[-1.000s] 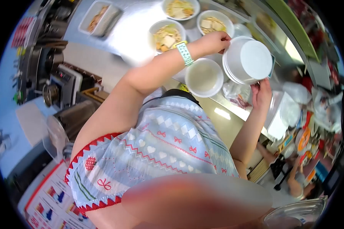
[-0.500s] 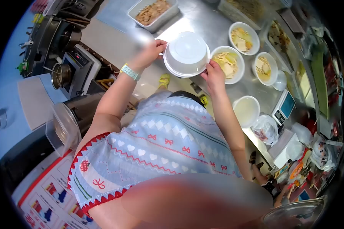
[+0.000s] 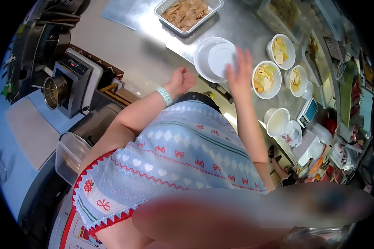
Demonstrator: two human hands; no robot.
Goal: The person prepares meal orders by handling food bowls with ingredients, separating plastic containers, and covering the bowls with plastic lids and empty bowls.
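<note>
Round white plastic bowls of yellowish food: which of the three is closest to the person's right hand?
The round white plastic bowl just beside the right hand; the topmost bowl and the rightmost bowl in the picture stand farther away.

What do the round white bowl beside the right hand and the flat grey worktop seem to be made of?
The round white bowl: probably plastic, smooth and slightly glossy, judging by its thin rim and pale sheen; exact type unclear. The flat grey worktop: seemingly stainless steel with a satin finish; its blurred, bright reflections suggest metal.
</note>
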